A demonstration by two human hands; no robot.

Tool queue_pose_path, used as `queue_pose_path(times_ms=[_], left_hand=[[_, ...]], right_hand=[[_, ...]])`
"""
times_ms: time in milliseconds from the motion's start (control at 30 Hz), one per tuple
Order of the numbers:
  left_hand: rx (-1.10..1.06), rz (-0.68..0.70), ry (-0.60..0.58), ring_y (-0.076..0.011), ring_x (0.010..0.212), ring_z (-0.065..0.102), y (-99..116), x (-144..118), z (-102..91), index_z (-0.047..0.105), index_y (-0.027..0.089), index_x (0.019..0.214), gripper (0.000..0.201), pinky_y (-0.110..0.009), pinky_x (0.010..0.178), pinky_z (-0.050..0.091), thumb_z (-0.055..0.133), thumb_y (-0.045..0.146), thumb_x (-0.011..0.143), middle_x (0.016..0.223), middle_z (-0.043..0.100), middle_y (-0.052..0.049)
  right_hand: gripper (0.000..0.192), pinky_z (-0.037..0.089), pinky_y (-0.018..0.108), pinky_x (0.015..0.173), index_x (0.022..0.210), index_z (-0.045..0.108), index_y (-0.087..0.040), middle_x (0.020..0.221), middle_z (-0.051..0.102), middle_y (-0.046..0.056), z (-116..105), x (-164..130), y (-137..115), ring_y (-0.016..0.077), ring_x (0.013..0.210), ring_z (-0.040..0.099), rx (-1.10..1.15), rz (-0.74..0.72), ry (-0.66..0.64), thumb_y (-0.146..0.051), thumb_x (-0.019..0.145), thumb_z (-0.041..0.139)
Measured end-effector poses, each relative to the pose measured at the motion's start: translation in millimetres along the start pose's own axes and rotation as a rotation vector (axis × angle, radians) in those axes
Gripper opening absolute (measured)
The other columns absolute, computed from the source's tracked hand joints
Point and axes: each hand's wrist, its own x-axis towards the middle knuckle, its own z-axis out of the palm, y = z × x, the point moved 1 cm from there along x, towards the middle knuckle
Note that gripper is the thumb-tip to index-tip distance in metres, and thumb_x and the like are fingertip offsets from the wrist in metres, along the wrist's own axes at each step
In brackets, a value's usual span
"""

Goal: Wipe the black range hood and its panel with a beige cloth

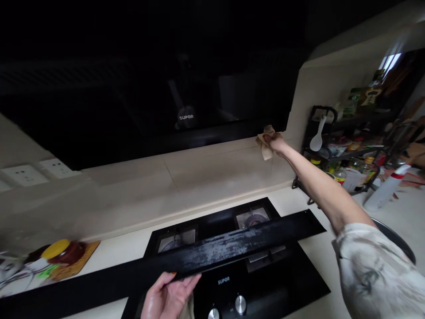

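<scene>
My right hand (276, 142) reaches up to the far right and pinches a tan cloth (265, 153), which touches the lower right edge of the black range hood (149, 106). Nearer to me, a long black panel (229, 246) slants across the view above the gas stove (275, 283), with greyish, streaky marks along its middle. My left hand (168, 294) holds its lower edge from beneath, palm up, thumb against the front. Something beige, perhaps cloth, shows partly below that hand. The panel's left end runs out of view.
Right of my arm stands a black rack (348, 155) with bottles, jars and a hanging white spoon (318, 135). A white spray bottle (385, 190) and part of a dark pan (395, 239) are beside it. At left, a yellow-lidded jar (63, 252) sits below wall sockets (25, 175).
</scene>
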Motion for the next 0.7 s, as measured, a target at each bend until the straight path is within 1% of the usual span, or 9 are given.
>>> queue_pose_path(times_ms=[100, 167, 233, 300, 400, 467, 533, 600, 700], left_hand=[[-0.018, 0.044, 0.001, -0.0406, 0.114, 0.076, 12, 4, 30.6, 0.057, 0.015, 0.081, 0.021, -0.072, 0.105, 0.056, 0.056, -0.005, 0.074, 0.098, 0.077, -0.018], [-0.030, 0.064, -0.017, -0.0417, 0.124, 0.071, 20, 9, 46.6, 0.064, 0.011, 0.100, 0.031, -0.070, 0.109, 0.054, 0.055, -0.005, 0.074, 0.112, 0.076, -0.021], [-0.042, 0.082, -0.046, -0.0419, 0.129, 0.068, 27, 14, 59.3, 0.062, 0.005, 0.127, 0.054, -0.066, 0.112, 0.053, 0.054, -0.004, 0.074, 0.126, 0.072, -0.026], [-0.063, 0.093, -0.079, -0.0422, 0.132, 0.066, 34, 19, 69.3, 0.054, 0.002, 0.145, 0.071, -0.064, 0.114, 0.052, 0.054, -0.004, 0.074, 0.136, 0.067, -0.030], [-0.103, 0.111, -0.119, -0.0426, 0.134, 0.065, 41, 25, 81.3, 0.048, 0.001, 0.152, 0.080, -0.064, 0.115, 0.051, 0.054, -0.004, 0.072, 0.142, 0.064, -0.031], [-0.119, 0.122, -0.139, -0.0423, 0.135, 0.064, 41, 26, 88.8, 0.051, 0.002, 0.149, 0.079, -0.065, 0.115, 0.050, 0.054, -0.004, 0.071, 0.143, 0.064, -0.030], [-0.122, 0.112, -0.155, -0.0419, 0.136, 0.063, 34, 26, 97.1, 0.056, 0.004, 0.142, 0.072, -0.066, 0.114, 0.051, 0.054, -0.003, 0.071, 0.142, 0.065, -0.029], [-0.117, 0.083, -0.182, -0.0418, 0.137, 0.063, 20, 26, 106.3, 0.062, 0.006, 0.131, 0.060, -0.067, 0.114, 0.051, 0.054, -0.003, 0.072, 0.139, 0.067, -0.027], [-0.118, 0.042, -0.229, -0.0414, 0.138, 0.062, -4, 26, 118.3, 0.066, 0.010, 0.107, 0.038, -0.068, 0.115, 0.050, 0.053, -0.004, 0.074, 0.132, 0.072, -0.023]], right_hand=[[0.023, 0.055, 0.031, 0.076, 0.077, 0.070, -0.013, 0.072, 0.067, 0.003, -25, -47, -18, 0.0158, 0.069, 0.063, 0.070, -0.128, -0.052, -0.032, 0.090, 0.072], [0.030, 0.056, 0.031, 0.076, 0.071, 0.070, -0.015, 0.070, 0.067, 0.004, -49, -90, -19, 0.0186, 0.072, 0.066, 0.026, -0.229, -0.043, -0.040, 0.088, 0.071], [0.034, 0.058, 0.034, 0.082, 0.070, 0.072, -0.017, 0.075, 0.071, 0.006, -73, -137, -6, 0.0229, 0.080, 0.071, -0.034, -0.285, 0.090, -0.047, 0.085, 0.072], [0.033, 0.059, 0.037, 0.088, 0.075, 0.076, -0.020, 0.084, 0.076, 0.008, -90, -181, 19, 0.0258, 0.090, 0.074, -0.026, -0.243, 0.310, -0.052, 0.082, 0.073], [0.036, 0.062, 0.037, 0.078, 0.075, 0.074, -0.021, 0.082, 0.076, 0.009, -90, -230, 68, 0.0246, 0.079, 0.073, 0.213, 0.041, 0.573, -0.056, 0.073, 0.081], [0.040, 0.063, 0.036, 0.069, 0.080, 0.073, -0.020, 0.082, 0.076, 0.008, -70, -249, 91, 0.0226, 0.072, 0.072, 0.506, 0.247, 0.535, -0.054, 0.066, 0.089], [0.044, 0.064, 0.033, 0.067, 0.086, 0.072, -0.020, 0.084, 0.076, 0.006, -34, -260, 99, 0.0201, 0.070, 0.072, 0.764, 0.381, 0.401, -0.050, 0.062, 0.093], [0.042, 0.064, 0.028, 0.067, 0.087, 0.069, -0.021, 0.082, 0.075, 0.002, 11, -267, 94, 0.0163, 0.069, 0.072, 0.926, 0.428, 0.308, -0.046, 0.064, 0.094], [0.039, 0.061, 0.021, 0.065, 0.088, 0.065, -0.023, 0.077, 0.070, -0.004, 80, -277, 75, 0.0120, 0.069, 0.071, 1.029, 0.426, 0.230, -0.045, 0.072, 0.092]])
